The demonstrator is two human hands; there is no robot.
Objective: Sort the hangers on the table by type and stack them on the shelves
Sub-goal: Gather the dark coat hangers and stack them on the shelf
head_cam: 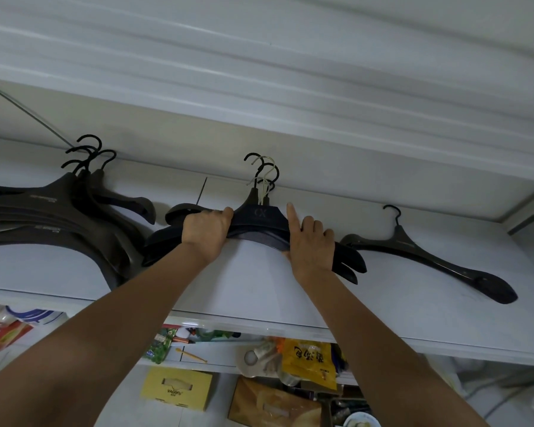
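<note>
**Settling the middle stack square on the shelf**

Both hands hold the middle stack of hangers [261,215], which lies flat on the upper shelf [259,291] with its hooks pointing away towards the back wall. The left hand [207,229] has its fingers curled over the stack's left arm. The right hand [312,245] grips the right arm with three fingers curled and the forefinger laid straight along the shoulder; the thumbs are hidden, probably under the lower edge.

The step in hand looks like seating and squaring this pile. To do it well, press evenly from both sides so that the shoulders line up between the hands; the arm tips beyond the right hand fan out, so a nudge inward there would tidy them.

Above the grip, black hooks and pale metal ones cross one another; that may mean two types in one pile, worth checking before letting go.

Just beyond the left hand lies the left stack [43,211], its nearest arms close to this pile; slide nothing that way, or the two may tangle. Past the right hand a single hanger [413,245] lies apart, its near tip close to the pile's right end.

Release one hand at a time, lest the top hanger slip off.
</note>
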